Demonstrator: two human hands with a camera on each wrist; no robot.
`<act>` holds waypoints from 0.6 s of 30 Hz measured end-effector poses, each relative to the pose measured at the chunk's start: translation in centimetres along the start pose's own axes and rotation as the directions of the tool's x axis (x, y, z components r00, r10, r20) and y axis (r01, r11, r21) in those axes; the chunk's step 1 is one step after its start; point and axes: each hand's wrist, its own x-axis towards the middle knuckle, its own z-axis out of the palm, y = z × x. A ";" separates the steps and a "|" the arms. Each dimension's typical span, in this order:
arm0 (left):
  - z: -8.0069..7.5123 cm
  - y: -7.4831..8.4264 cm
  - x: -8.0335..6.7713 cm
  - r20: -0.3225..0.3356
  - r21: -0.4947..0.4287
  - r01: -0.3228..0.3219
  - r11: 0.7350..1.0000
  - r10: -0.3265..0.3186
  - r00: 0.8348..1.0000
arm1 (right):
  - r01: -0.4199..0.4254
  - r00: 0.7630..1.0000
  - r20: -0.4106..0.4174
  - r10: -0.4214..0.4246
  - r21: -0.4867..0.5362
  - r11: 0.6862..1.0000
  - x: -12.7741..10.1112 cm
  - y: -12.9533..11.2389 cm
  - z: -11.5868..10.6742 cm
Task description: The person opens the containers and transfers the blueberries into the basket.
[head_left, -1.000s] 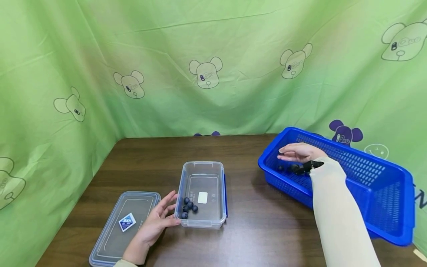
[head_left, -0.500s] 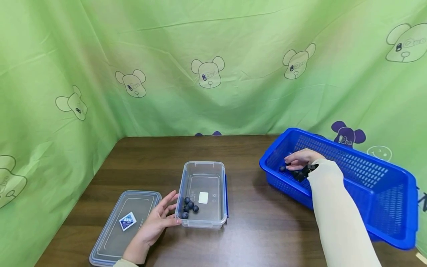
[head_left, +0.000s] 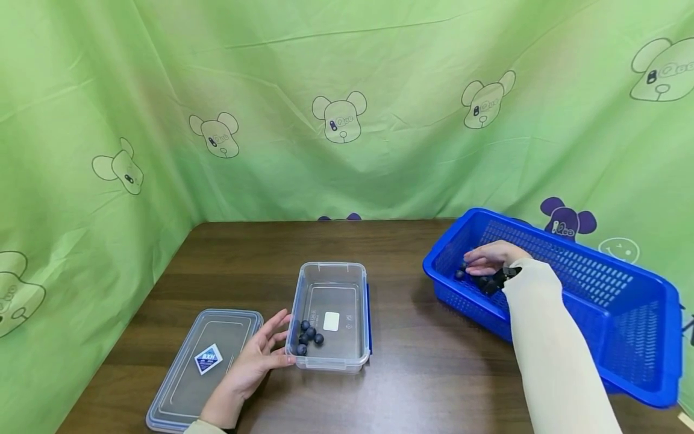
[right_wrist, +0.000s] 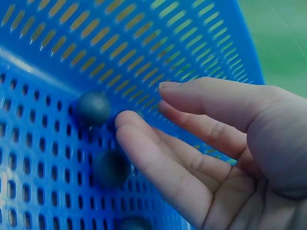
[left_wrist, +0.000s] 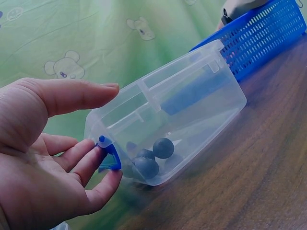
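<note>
Nearest, my left hand point(head_left: 250, 366) lies on the brown surface point(head_left: 423, 374), fingers straight and relaxed, fingertips against the near left corner of the clear box point(head_left: 332, 361); the grip is apart and holds nothing. In the left wrist view the fingertips point(left_wrist: 98, 155) touch the blue clasp point(left_wrist: 109, 154) at that corner.

Just left of that hand: the clear lid point(head_left: 184, 386), flat on the surface, with a diamond-shaped label.

Inside the clear box, at its near left end: a small cluster of dark berries point(head_left: 308, 339). A white label shows on the box floor.

Farther right: the blue basket point(head_left: 623, 337), perforated, standing well apart from the box.

Inside the basket's far left end: my right hand point(head_left: 490, 258), cream sleeve behind it. The right wrist view shows the fingers point(right_wrist: 158, 158) extended and slightly parted, holding nothing, tips just beside loose berries point(right_wrist: 92, 108) on the basket floor.

Farthest: the green cloth point(head_left: 347, 108) with bear prints.
</note>
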 end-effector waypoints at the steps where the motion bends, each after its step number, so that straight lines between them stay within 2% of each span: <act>1: 0.0 0.0 0.0 -0.001 0.000 0.000 1.000 0.000 1.000 | 0.005 1.000 0.001 -0.005 0.009 1.000 0.0 -0.2 0.0; 4: 0.1 0.1 0.0 0.000 0.001 -0.003 1.000 0.003 1.000 | 0.035 0.999 0.009 -0.035 0.049 0.998 0.0 -1.1 0.0; 10: 0.1 0.1 0.1 0.003 0.000 -0.003 1.000 0.003 1.000 | 0.143 0.989 0.023 -0.147 0.107 0.984 -0.6 -2.9 1.0; 18: 0.1 0.1 0.0 -0.003 0.003 0.003 1.000 -0.003 1.000 | 0.271 0.959 0.064 -0.275 0.064 0.961 -1.3 -4.7 3.7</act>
